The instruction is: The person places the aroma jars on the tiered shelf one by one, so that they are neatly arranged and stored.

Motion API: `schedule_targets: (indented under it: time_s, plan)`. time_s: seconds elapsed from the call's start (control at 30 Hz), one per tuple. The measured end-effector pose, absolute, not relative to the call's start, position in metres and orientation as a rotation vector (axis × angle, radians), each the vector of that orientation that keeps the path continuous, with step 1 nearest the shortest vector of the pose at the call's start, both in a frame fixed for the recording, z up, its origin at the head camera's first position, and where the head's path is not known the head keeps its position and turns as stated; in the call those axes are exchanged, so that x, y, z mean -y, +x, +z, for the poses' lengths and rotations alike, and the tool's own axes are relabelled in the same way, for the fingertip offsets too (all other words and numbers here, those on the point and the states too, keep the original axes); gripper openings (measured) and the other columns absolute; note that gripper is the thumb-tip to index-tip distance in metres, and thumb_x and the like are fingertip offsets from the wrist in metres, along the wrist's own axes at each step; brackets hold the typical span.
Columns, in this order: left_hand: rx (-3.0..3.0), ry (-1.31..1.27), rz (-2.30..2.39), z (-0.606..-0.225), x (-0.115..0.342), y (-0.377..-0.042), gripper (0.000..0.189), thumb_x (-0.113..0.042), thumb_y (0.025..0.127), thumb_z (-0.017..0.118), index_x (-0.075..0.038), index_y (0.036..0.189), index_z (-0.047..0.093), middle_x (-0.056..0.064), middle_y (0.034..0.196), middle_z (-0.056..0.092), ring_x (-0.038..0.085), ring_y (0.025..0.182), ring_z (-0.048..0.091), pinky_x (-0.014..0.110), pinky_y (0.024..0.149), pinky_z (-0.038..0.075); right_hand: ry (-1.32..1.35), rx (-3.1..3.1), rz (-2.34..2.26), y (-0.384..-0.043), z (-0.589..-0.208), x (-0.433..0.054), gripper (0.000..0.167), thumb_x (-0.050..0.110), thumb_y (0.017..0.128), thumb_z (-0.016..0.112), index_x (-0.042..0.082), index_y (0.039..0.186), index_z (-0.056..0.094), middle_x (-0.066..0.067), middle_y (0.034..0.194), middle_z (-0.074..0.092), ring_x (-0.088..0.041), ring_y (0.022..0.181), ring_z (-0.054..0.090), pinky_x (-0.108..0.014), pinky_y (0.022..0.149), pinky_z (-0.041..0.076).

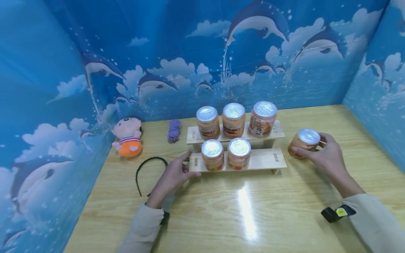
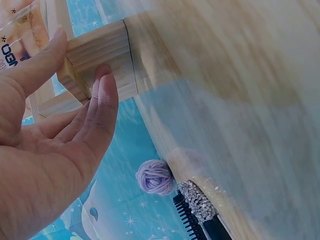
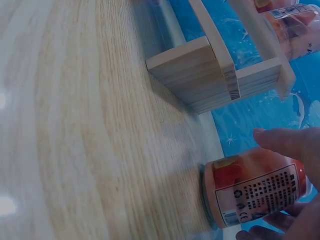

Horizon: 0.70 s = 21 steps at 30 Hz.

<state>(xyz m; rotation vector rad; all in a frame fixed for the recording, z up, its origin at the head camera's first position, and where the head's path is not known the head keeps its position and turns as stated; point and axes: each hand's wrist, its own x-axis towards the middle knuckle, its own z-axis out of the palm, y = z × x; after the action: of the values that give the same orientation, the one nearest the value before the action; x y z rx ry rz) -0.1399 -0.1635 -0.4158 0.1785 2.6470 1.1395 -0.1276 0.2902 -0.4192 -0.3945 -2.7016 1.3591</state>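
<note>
A two-step wooden display rack (image 1: 264, 161) stands on the table. Its left end is held by my left hand (image 1: 174, 175), with thumb and fingers on either side of the lower board in the left wrist view. Three jars with silvery lids, one of them the rightmost jar (image 1: 262, 121), stand on the upper step. Two more, including a front jar (image 1: 212, 158), are on the lower step, leftward. Right of the rack, my right hand (image 1: 327, 154) has thumb and fingers around another orange-labelled jar (image 3: 255, 187), which stands upright on the table.
A plush toy (image 1: 129, 138) with an orange bottom lies at the far left. Beside it is a purple yarn bundle (image 1: 174, 130). A black headband (image 1: 137, 172) lies near my left wrist. Dolphin-print cloth (image 1: 190, 42) walls the back and sides.
</note>
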Motion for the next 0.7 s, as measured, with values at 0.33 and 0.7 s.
schedule_targets:
  time_s: [0.33, 0.7]
  plan:
    - [-2.660, 0.174, 1.116, -0.415, 0.162, -0.141, 0.093, -0.029, 0.081, 0.087, -0.004, 0.155, 0.038, 0.015, 0.140, 0.058, 0.016, 0.096, 0.066, 0.031, 0.076, 0.058, -0.391, 2.681, 1.321, -0.130, -0.421, -0.291, 0.097, 0.036, 0.088, 0.080, -0.015, 0.150, 0.026, -0.041, 0.142, 0.040, -0.051, 0.128, 0.043, -0.016, 0.075, 0.038]
    - [-2.649, 0.145, 1.126, -0.416, 0.162, -0.140, 0.094, -0.027, 0.080, 0.088, -0.005, 0.156, 0.038, 0.014, 0.141, 0.057, 0.018, 0.097, 0.066, 0.030, 0.075, 0.058, -0.407, 2.698, 1.362, -0.116, -0.415, -0.298, 0.099, 0.041, 0.087, 0.080, -0.011, 0.153, 0.027, -0.038, 0.147, 0.037, -0.051, 0.124, 0.046, -0.009, 0.063, 0.040]
